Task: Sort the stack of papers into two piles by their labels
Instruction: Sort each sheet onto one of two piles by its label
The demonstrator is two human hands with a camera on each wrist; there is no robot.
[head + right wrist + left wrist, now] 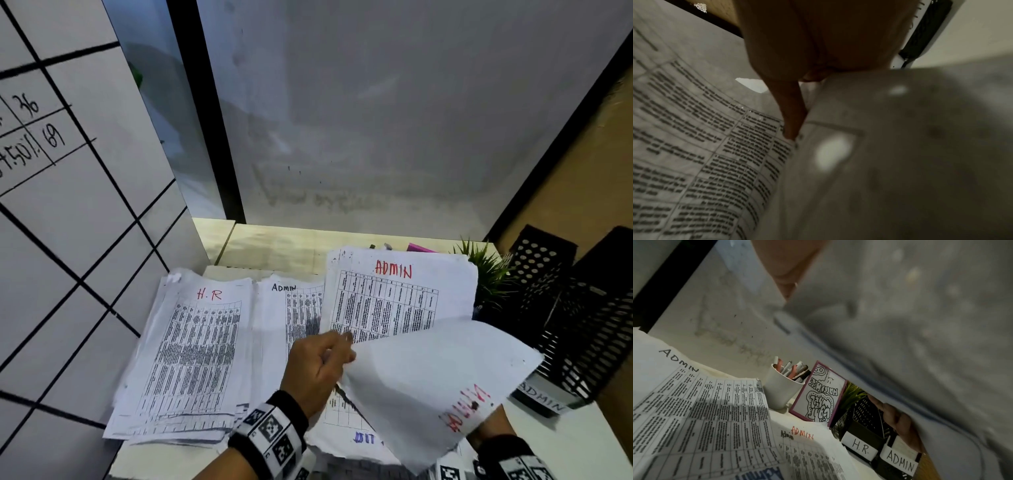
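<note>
A pile of printed sheets topped by one marked H.R [195, 359] lies at the left. Beside it is a pile marked ADMIN in black [294, 308] [694, 402]. A sheet with red ADMIN [394, 298] stands raised behind my hands. In front of it a turned-over sheet [438, 387] [900, 337] [900, 162] hangs in the air, red ADMIN showing through its near corner. My left hand [318, 370] pinches its left edge with curled fingers. My right hand [489, 431] holds the near right corner and is mostly hidden under the sheet. More sheets lie beneath.
Black mesh trays [575, 318] labelled H.R. [861, 449] and ADMIN [900, 462] stand at the right. A small green plant [486, 270], a white cup of pens [781, 391] and a framed drawing [818, 395] sit at the back. A whiteboard [376, 120] rises behind.
</note>
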